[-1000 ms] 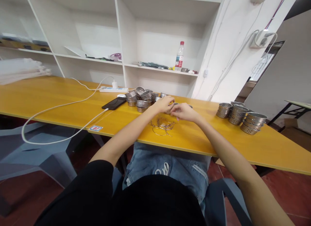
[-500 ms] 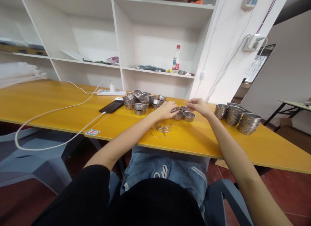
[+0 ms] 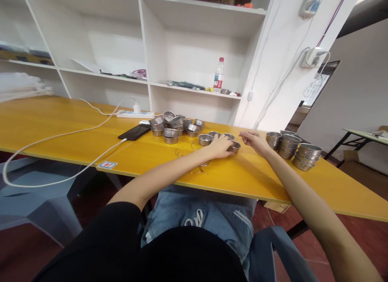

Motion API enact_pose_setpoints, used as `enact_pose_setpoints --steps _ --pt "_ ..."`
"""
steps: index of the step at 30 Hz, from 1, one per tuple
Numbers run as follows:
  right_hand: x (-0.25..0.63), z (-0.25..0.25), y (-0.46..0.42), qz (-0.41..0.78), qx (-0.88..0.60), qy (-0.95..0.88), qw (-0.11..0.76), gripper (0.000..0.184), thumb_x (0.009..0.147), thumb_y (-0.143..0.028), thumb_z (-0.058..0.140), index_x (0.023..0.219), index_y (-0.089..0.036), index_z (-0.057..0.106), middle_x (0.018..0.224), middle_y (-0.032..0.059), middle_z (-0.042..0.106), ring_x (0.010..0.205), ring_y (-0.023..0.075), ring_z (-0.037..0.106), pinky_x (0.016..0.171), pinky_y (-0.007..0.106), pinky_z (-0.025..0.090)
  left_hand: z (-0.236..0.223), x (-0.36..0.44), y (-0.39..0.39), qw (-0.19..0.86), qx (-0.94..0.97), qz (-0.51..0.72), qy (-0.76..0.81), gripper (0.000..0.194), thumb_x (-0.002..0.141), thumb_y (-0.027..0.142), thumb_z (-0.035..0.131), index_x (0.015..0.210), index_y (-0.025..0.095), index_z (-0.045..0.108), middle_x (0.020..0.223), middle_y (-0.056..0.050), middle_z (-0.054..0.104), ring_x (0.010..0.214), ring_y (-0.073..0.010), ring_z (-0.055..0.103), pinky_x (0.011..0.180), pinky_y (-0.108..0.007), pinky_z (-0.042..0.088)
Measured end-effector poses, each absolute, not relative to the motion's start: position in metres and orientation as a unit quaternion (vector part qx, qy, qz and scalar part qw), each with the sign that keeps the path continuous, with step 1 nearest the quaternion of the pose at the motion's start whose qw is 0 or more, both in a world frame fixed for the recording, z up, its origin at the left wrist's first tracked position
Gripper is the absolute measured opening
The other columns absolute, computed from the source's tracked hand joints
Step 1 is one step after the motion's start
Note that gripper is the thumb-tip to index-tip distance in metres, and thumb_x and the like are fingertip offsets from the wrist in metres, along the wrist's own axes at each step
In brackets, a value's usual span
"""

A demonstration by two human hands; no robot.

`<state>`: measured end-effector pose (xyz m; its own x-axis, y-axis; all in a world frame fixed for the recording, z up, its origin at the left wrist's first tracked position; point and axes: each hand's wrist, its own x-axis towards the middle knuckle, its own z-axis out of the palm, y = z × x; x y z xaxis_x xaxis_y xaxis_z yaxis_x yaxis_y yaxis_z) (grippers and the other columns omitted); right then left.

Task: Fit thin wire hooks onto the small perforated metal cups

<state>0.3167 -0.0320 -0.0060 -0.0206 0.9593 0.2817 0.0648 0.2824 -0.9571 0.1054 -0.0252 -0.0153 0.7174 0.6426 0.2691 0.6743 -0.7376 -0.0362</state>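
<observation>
Both hands shifted right off the wire rings (image 3: 194,160) | left hand (image 3: 220,146) grips a perforated cup (image 3: 235,146) on the table (image 3: 60,132) | right hand (image 3: 254,139) loosely curled, empty | stacked cups (image 3: 292,148) done; loose pile (image 3: 171,126) remains

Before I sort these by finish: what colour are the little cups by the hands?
Shiny silver metal cups with punched holes, clearest in the head view.
</observation>
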Motion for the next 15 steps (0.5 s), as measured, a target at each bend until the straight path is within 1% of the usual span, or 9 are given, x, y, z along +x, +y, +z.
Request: enact_pose_setpoints --steps 2,6,8,11,13,15 --pt "0.322 -0.008 -0.037 0.418 -0.433 -0.57 0.559 0.054 0.057 -0.061 0.098 0.072 -0.015 0.075 0.068 0.0036 0.057 0.062 0.0108 0.048 0.052 0.025 0.035 -0.019 0.106 -0.023 0.043 -0.921 -0.129 -0.366 0.03 0.096 0.048 0.067 0.104 0.019 0.073 0.126 -0.015 0.068 0.13 -0.0362 0.054 0.108 -0.056 0.04" --pt "0.322 -0.007 -0.045 0.435 -0.405 -0.544 0.592 0.054 0.056 -0.059 0.1 0.072 -0.015 0.073 0.072 0.0039 0.058 0.066 0.0112 0.049 0.055 0.025 0.037 -0.021 0.101 -0.018 -0.018 -0.923 -0.179 -0.339 0.025 0.093 0.043 0.071 0.091 0.018 0.07 0.116 -0.011 0.07 0.121 -0.0321 0.06 0.109 -0.053 0.04" --pt "0.315 -0.006 -0.048 0.451 -0.387 -0.542 0.594 0.053 0.058 -0.058 0.1 0.072 -0.015 0.071 0.074 0.0035 0.058 0.066 0.011 0.049 0.055 0.025 0.037 -0.02 0.096 -0.016 -0.041 -0.928 -0.215 -0.3 0.022 0.091 0.038 0.072 0.087 0.017 0.068 0.12 -0.011 0.067 0.12 -0.03 0.061 0.11 -0.049 0.043" --pt "0.302 -0.005 -0.053 0.484 -0.372 -0.549 0.572 0.054 0.062 -0.06 0.097 0.071 -0.016 0.066 0.073 0.0028 0.056 0.065 0.0116 0.05 0.057 0.026 0.038 -0.02 0.088 -0.013 -0.075 -0.927 -0.272 -0.249 0.017 0.089 0.032 0.074 0.083 0.017 0.067 0.131 -0.014 0.061 0.123 -0.0284 0.062 0.111 -0.044 0.047" --pt "0.297 -0.006 -0.055 0.49 -0.362 -0.558 0.563 0.055 0.065 -0.063 0.094 0.071 -0.017 0.065 0.072 0.0031 0.056 0.065 0.0125 0.051 0.057 0.027 0.038 -0.02 0.084 -0.011 -0.102 -0.922 -0.288 -0.237 0.018 0.088 0.033 0.076 0.085 0.017 0.07 0.138 -0.015 0.056 0.128 -0.0294 0.06 0.115 -0.044 0.046" --pt "0.297 -0.006 -0.055 0.481 -0.357 -0.566 0.566 0.055 0.068 -0.065 0.092 0.072 -0.017 0.065 0.071 0.0037 0.057 0.065 0.0135 0.052 0.057 0.027 0.037 -0.019 0.082 -0.009 -0.111 -0.928 -0.265 -0.237 0.019 0.086 0.035 0.08 0.088 0.017 0.074 0.148 -0.016 0.051 0.138 -0.0325 0.055 0.121 -0.048 0.04"
